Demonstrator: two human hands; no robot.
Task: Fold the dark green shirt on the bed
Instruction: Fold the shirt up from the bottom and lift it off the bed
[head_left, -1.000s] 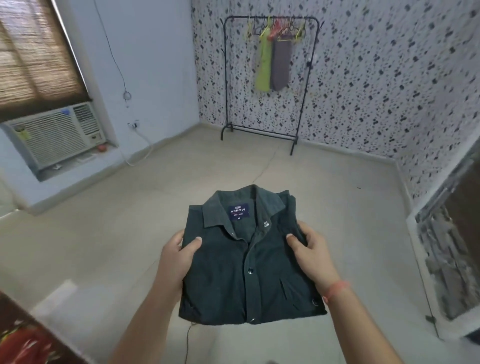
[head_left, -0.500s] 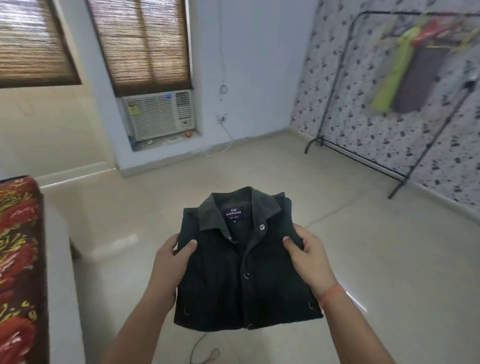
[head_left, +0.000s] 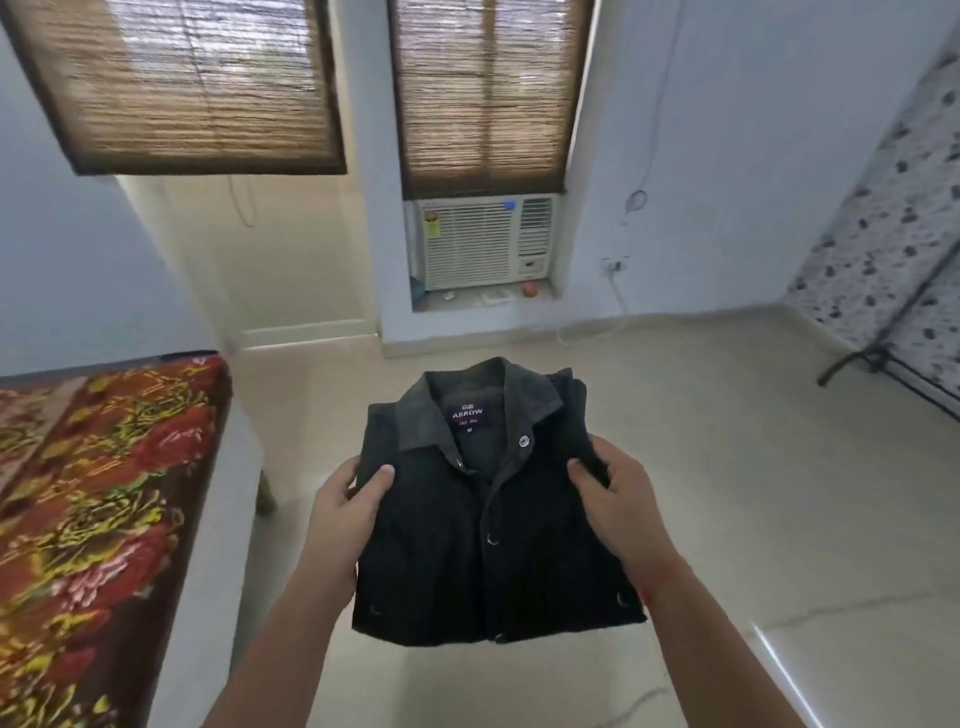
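Observation:
The dark green shirt (head_left: 488, 530) is folded into a neat rectangle, collar and blue label facing up, held in the air over the floor. My left hand (head_left: 348, 506) grips its left edge with the thumb on top. My right hand (head_left: 621, 501) grips the right edge the same way, an orange band on the wrist. The bed (head_left: 98, 499), covered by a red and yellow flowered spread, lies to the left of the shirt and apart from it.
A window air conditioner (head_left: 485, 241) sits in the far wall under bamboo blinds (head_left: 483, 93). The foot of a black clothes rack (head_left: 883, 358) shows at the right by patterned wallpaper. Beige floor tiles (head_left: 753, 493) spread below the shirt.
My view has swung to the left: the clothes rack slid out to the right edge and the bed came further into view. Both hands keep the same grip on the folded shirt.

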